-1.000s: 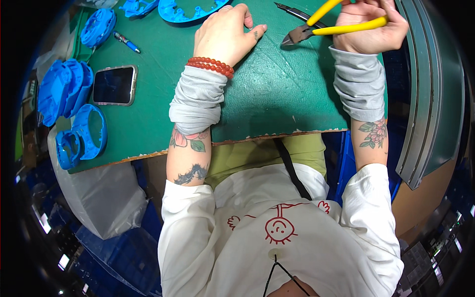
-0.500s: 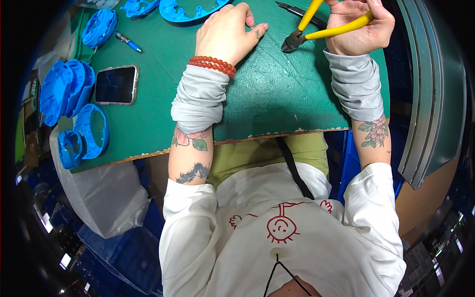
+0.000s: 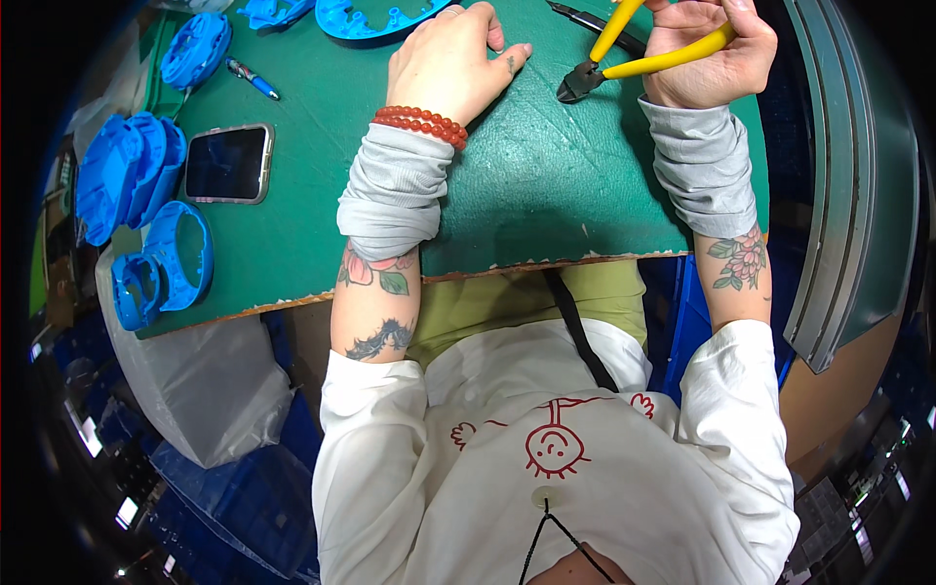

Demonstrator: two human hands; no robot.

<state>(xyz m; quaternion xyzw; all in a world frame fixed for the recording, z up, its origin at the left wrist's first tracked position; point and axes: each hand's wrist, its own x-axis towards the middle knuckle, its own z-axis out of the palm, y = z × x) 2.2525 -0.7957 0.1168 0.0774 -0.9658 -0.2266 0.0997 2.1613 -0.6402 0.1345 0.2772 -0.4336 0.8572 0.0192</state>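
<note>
Gripping yellow-handled cutters [image 3: 624, 60], right hand [image 3: 704, 57] clenched; left hand [image 3: 450, 60] flat, released, beside blue plastic part [image 3: 375, 19]; likely trimming stage

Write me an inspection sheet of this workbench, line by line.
Surface: green mat on a board with a ragged front edge.
Job's things: yellow-handled cutters in the right hand, black tip just above the mat; the left hand lies flat on the mat beside a blue plastic part.
Clutter: phone lying flat, screen dark; blue pen; stacked blue plastic shells at the left edge; a second dark tool behind the cutters.
Grippers: right hand closed on the cutter handles; left hand open, holding nothing.
Cables: a black cord hangs at the person's chest.
Surroundings: clear plastic bag under the left edge; grey curved rail at the right.
</note>
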